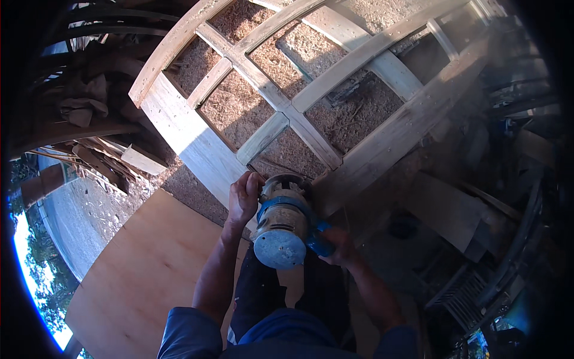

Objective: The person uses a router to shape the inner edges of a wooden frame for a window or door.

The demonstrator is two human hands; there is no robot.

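A worn wood router (281,218) with a blue band around its body and a round blue-grey top sits at the near corner of a large wooden lattice frame (263,84). Fingers curled, my left hand (243,194) grips the router's left side, where the handle itself is mostly hidden. On the other side my right hand (338,246) is wrapped around its blue handle (320,238). The router's base and bit are hidden beneath its body. Crossing bars divide the frame into several openings.
Sawdust (233,113) covers the ground under the frame. A plywood sheet (143,263) lies at the left, near a heap of wood offcuts (110,158). Boards (445,209) and a slatted crate (463,296) stand in shade at the right.
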